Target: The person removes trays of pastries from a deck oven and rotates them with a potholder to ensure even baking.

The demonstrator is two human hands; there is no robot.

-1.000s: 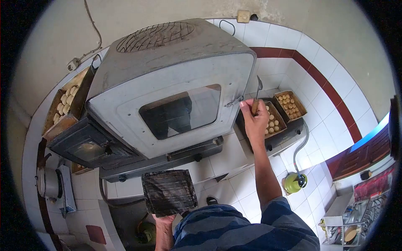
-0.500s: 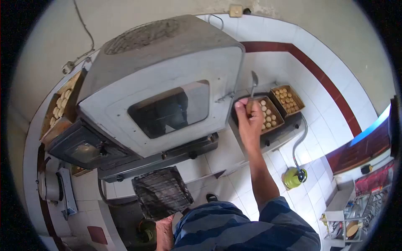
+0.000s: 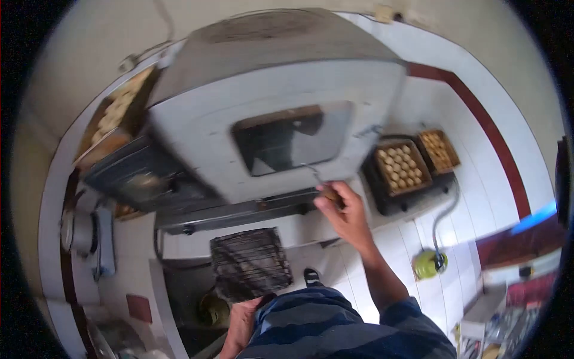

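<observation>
My right hand (image 3: 345,212) is closed around the brown handle of a metal spoon (image 3: 326,188). Its thin metal end points up and left, blurred, in front of the oven door's lower edge. Low in the view, my left hand (image 3: 242,314) grips the near edge of a blackened square tray (image 3: 250,263), whose top is streaked and bare; the fingers beneath it are mostly hidden. Ahead stands a large metal oven (image 3: 275,140) with its windowed door shut. To its right, a square pan (image 3: 403,167) holds several pale round pieces of dough in rows.
Beside that pan sits a second pan (image 3: 438,151) of browned pieces. Another filled pan (image 3: 113,116) rests on a smaller dark oven (image 3: 140,179) at left. A green gas cylinder (image 3: 429,264) with a hose stands on the floor. A pot (image 3: 78,232) is at far left.
My right hand has drawn back left and down from the pan of pale dough, bringing the spoon before the oven. My view has turned left; the left hand still holds the tray.
</observation>
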